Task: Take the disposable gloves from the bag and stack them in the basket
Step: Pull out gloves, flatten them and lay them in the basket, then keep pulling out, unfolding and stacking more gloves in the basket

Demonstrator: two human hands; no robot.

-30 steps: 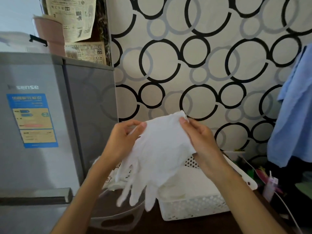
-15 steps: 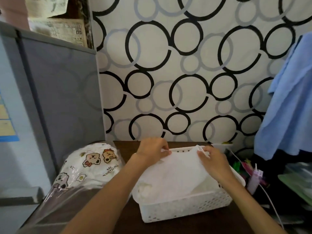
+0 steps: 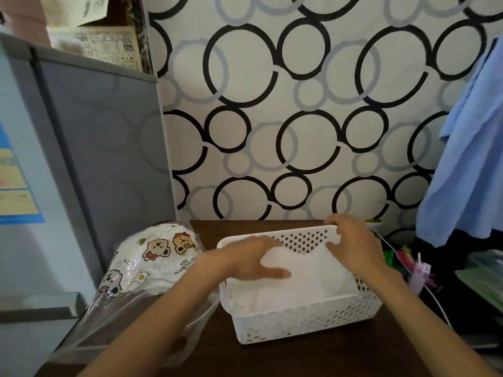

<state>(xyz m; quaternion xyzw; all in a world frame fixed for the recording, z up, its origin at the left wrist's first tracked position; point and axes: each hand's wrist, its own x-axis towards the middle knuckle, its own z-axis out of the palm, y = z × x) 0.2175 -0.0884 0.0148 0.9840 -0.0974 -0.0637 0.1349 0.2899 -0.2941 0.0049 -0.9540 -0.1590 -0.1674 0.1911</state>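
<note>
Dark brown wooden desk (image 3: 272,357) pushed against a wall papered with black and grey rings (image 3: 299,118). Grey fridge (image 3: 103,148) on the left, blue and yellow label at its front edge, newspaper sheets (image 3: 106,44) stacked above. Blue cloth (image 3: 468,164) hanging at the right. Below that, a clutter of green, pink and white bits, too small and blurred to name.

White perforated basket (image 3: 304,319) near the desk's middle, long side toward the camera. Inside, white disposable gloves (image 3: 307,281) lying flat in a soft pile, filling most of the basket floor; top layer smooth, slightly translucent, individual gloves not separable. Left of the basket and just beside it, clear plastic bag (image 3: 152,262) printed with cartoon bear faces, bulging with white contents, its open transparent mouth spread toward the near desk edge.

Left hand (image 3: 253,259) laid over the left part of the glove pile, fingers (image 3: 272,273) stretched out and relaxed, resting flat on the top layer, gripping nothing. Right hand (image 3: 351,246) at the far right corner of the basket, fingers bent over the far rim and the pile's edge; whether pinching a glove or only touching, impossible to tell.

Near wall of the basket hiding the lower part of the pile. Both forearms cut off by the bottom edge. Fridge label text unreadable.
</note>
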